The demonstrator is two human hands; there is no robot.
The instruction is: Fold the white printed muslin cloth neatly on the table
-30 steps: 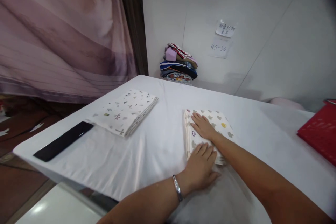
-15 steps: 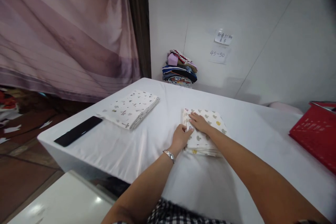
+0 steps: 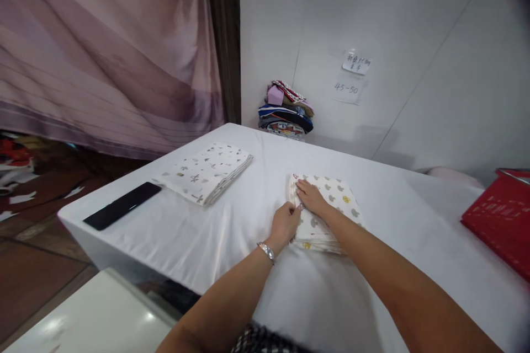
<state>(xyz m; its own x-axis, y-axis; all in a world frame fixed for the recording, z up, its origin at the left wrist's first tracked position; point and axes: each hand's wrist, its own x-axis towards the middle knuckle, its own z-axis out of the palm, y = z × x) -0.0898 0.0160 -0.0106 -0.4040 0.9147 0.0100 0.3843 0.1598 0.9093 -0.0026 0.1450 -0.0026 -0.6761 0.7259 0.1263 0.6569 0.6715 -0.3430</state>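
A folded white cloth (image 3: 331, 193) printed with grey and yellow mushroom-like shapes lies on the white-covered table (image 3: 244, 231). At its left edge my left hand (image 3: 285, 222) pinches the fabric between thumb and fingers; a silver bracelet is on that wrist. My right hand (image 3: 310, 196) rests flat on top of the cloth, fingers stretched toward its left edge. Farther left sits a second folded white cloth (image 3: 211, 168) with grey leaf-like prints, apart from both hands.
A black phone-like slab (image 3: 124, 206) lies near the table's left edge. The red bag (image 3: 501, 215) stands at the right. Behind the table rises a pile of folded fabrics (image 3: 285, 110) against the wall. A pale glossy surface (image 3: 95, 314) is at lower left.
My left hand's thumb and fingers have closed together on the cloth's left edge. My right hand has shifted slightly toward that edge. The view has moved a little.
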